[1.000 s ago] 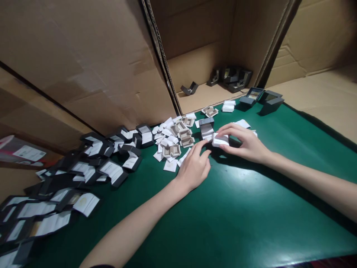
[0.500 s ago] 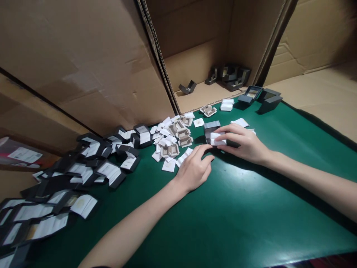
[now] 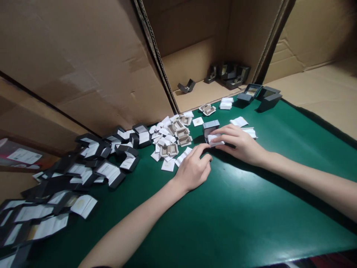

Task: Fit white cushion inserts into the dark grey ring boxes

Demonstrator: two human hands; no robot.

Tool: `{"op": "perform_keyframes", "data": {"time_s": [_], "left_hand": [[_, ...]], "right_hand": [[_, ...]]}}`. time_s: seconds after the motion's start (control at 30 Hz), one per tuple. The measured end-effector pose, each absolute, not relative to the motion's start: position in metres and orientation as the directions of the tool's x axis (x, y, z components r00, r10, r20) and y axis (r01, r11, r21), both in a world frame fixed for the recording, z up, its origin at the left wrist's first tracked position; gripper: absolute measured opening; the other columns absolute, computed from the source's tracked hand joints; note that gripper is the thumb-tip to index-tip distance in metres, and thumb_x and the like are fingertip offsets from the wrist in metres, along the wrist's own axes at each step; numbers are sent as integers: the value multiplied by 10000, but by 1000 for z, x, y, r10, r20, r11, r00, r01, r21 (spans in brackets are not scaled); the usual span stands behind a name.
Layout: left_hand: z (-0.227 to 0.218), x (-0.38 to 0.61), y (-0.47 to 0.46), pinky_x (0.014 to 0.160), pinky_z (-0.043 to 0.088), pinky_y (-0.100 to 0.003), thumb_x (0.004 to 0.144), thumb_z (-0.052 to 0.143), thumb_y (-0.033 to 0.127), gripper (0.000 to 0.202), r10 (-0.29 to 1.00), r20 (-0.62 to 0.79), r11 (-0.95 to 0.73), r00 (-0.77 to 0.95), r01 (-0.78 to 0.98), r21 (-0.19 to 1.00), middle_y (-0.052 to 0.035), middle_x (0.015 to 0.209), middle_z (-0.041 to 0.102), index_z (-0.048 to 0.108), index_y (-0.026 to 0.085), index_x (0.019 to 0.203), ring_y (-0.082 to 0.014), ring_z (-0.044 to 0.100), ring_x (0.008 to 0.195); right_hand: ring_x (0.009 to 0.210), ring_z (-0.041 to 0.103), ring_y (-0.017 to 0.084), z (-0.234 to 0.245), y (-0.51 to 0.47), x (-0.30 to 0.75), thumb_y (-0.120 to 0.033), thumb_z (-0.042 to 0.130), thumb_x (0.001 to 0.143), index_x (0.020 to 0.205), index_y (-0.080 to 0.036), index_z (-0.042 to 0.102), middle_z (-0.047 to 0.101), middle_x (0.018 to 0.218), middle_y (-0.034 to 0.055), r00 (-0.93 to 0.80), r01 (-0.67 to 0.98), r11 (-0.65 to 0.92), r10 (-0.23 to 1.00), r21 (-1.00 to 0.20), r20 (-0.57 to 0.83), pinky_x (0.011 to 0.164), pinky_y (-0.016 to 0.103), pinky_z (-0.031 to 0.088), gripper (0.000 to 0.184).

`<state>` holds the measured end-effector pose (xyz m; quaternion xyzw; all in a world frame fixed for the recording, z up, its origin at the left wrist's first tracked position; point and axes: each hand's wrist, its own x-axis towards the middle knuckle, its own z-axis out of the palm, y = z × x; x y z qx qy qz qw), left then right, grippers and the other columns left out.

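Observation:
A small grey hinged box [image 3: 211,125] stands with its lid up on the green table, a white insert [image 3: 214,139] in its lower part. My right hand [image 3: 241,143] has its fingers bent over the insert, thumb at the near side, gripping it. My left hand [image 3: 195,167] is curled at the box's near left corner, with the index fingertip against it and the thumb a little apart. The box's lower part is partly hidden behind my fingers. Just beyond my right hand lie a folded white card [image 3: 239,121] and another white piece [image 3: 250,132].
Left of my hands lies a pile of white and grey-brown inserts [image 3: 169,149]. Further left, several dark open boxes [image 3: 110,173] with white papers spread along the cardboard wall [image 3: 92,74]. More dark boxes stand at the back right [image 3: 269,98] and inside the open carton [image 3: 234,76].
The white insert sits slightly lower in the box under my right fingers. My right hand has shifted a little left, uncovering more of the white piece behind it. My left hand has barely moved.

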<state>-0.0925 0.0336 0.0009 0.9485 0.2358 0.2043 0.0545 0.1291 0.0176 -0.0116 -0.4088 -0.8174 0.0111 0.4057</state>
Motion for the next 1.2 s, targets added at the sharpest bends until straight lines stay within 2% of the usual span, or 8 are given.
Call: {"op": "perform_keyframes", "data": {"time_s": [0.27, 0.43, 0.57, 0.73, 0.9, 1.03, 1.1, 1.2], "left_hand": [[1, -93, 33, 954, 538, -308, 858, 409, 186, 207, 483, 343, -875, 805, 427, 229, -95, 1282, 461, 604, 133, 899, -157, 527, 1157], [2, -92, 33, 956, 526, -288, 865, 405, 189, 232, 519, 356, -853, 777, 446, 272, -98, 1250, 478, 576, 152, 1018, -145, 534, 1155], [2, -91, 36, 946, 520, -257, 877, 415, 222, 177, 627, 378, -774, 682, 488, 404, -88, 1210, 511, 491, 144, 1017, -117, 539, 1150], [3, -90, 38, 901, 524, -225, 852, 515, 404, 319, 727, 341, -662, 596, 478, 577, -72, 1129, 551, 472, 148, 1037, -88, 571, 1022], [4, -90, 39, 871, 497, -228, 799, 570, 505, 420, 721, 342, -676, 603, 501, 541, -68, 1101, 564, 523, 153, 1024, -101, 566, 998], [3, -89, 38, 864, 479, -208, 828, 543, 437, 322, 724, 354, -677, 592, 510, 531, -52, 1102, 573, 535, 154, 983, -87, 570, 1004], [3, -89, 38, 861, 476, -196, 835, 529, 373, 264, 729, 356, -669, 584, 502, 548, -43, 1113, 579, 540, 158, 988, -78, 575, 1003], [3, -89, 39, 840, 477, -193, 822, 532, 329, 224, 732, 346, -660, 587, 485, 574, -43, 1082, 600, 553, 151, 955, -82, 581, 979]], "right_hand": [[1013, 596, 229, -16, 18, 129, -240, 573, 901, 1084, -217, 617, 653, 1122, 91, -320, 643, 658, 696, -393, 643, 827, 407, 535, 189], [994, 592, 238, -13, 14, 125, -227, 523, 916, 1175, -206, 590, 644, 1120, 110, -312, 704, 611, 724, -362, 615, 813, 397, 532, 268], [955, 603, 209, -11, 10, 125, -71, 357, 916, 1189, -157, 574, 643, 1075, 124, -367, 699, 642, 700, -314, 613, 777, 347, 529, 359], [798, 617, 162, -8, 6, 123, -95, 353, 938, 1103, -179, 606, 680, 975, 82, -405, 684, 686, 641, -250, 652, 675, 290, 512, 314], [871, 588, 193, -3, 3, 121, -186, 431, 961, 1035, -233, 644, 687, 1107, 22, -463, 725, 680, 595, -105, 656, 709, 370, 461, 230], [956, 579, 193, 0, 2, 120, -174, 527, 924, 965, -265, 638, 673, 1141, -15, -473, 760, 648, 504, 47, 723, 777, 384, 430, 149], [1076, 561, 226, 1, 3, 121, -167, 573, 894, 968, -263, 634, 626, 1233, 20, -448, 771, 635, 479, 54, 755, 845, 413, 438, 136], [1239, 483, 281, 1, 6, 122, -182, 585, 885, 1013, -257, 623, 525, 1357, 77, -441, 735, 677, 525, -43, 728, 936, 480, 447, 154]]}}
